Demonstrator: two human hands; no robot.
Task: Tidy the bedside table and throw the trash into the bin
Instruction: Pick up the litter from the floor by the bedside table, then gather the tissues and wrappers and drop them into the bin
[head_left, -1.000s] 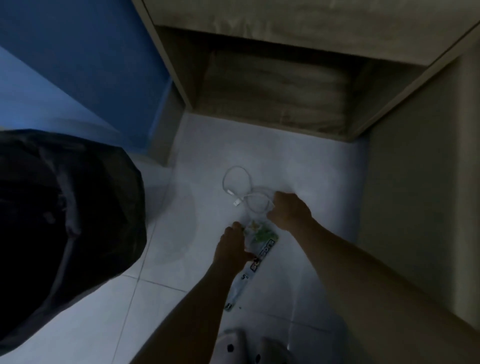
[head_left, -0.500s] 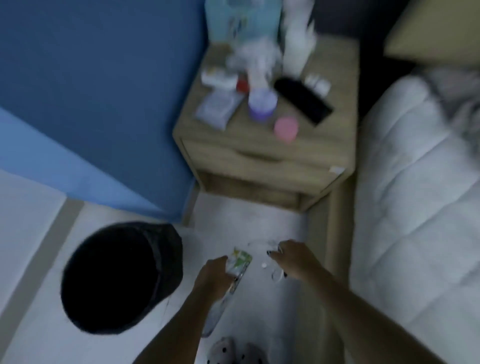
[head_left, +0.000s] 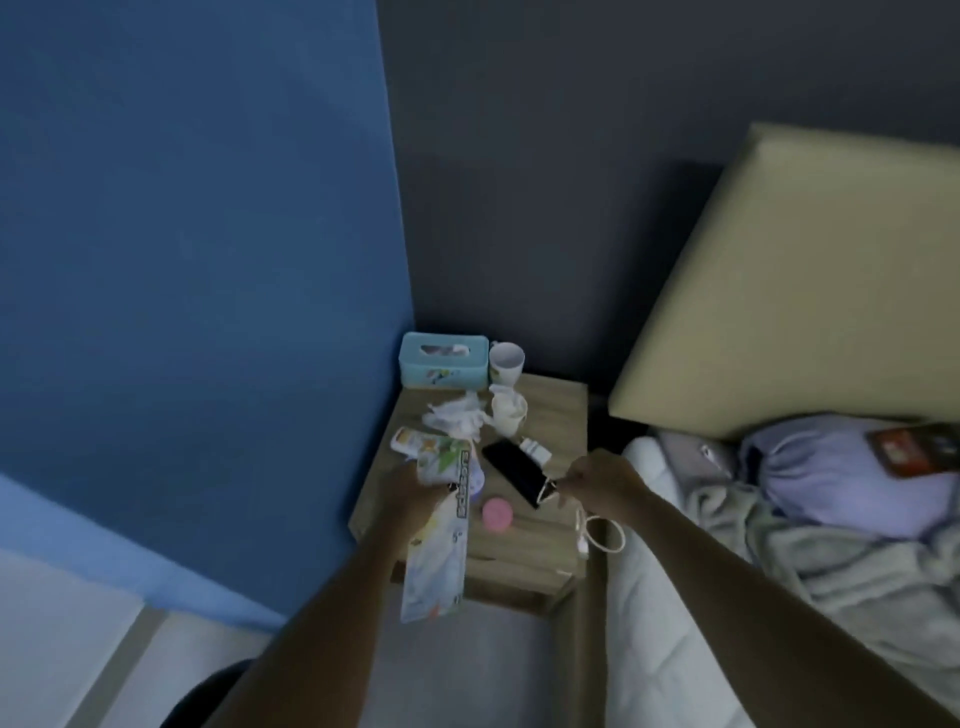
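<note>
Dim room, view blurred. Left hand (head_left: 415, 491) grips a long flat printed wrapper (head_left: 441, 540), fingers curled round its upper end; the rest hangs down past the front edge of the bedside worktop (head_left: 561, 415). Right hand (head_left: 597, 480) pinches a white charging cable (head_left: 597, 530) near the worktop's right edge, fingers closed on it, with a loop dangling between worktop and bed (head_left: 779, 545). On the worktop: teal tissue box (head_left: 444, 361) at the back corner, a white cup (head_left: 506, 359) beside it, a second cup (head_left: 509, 413) in front, crumpled tissues (head_left: 457, 415) left of that, a black phone (head_left: 514, 473) lying diagonally, a small white charger plug (head_left: 535, 449) just beside the phone, a pink round lid or jar (head_left: 497, 513) near the front. Another wrapper (head_left: 415, 441) lies just behind the left hand. Dark rim of the bin (head_left: 208, 696) shows at the bottom edge, well apart from the wrapper. Judgement: wrapper is trash bound for the bin; cable belongs on the worktop. Risks: dangling loop may snag the worktop corner or slide into the gap by the bed; setting the cable down could nudge the phone or the pink jar off the front; wrapper's loose tail may sweep the tissues or jar; the bin sits almost out of sight, so a blind drop could miss.
</note>
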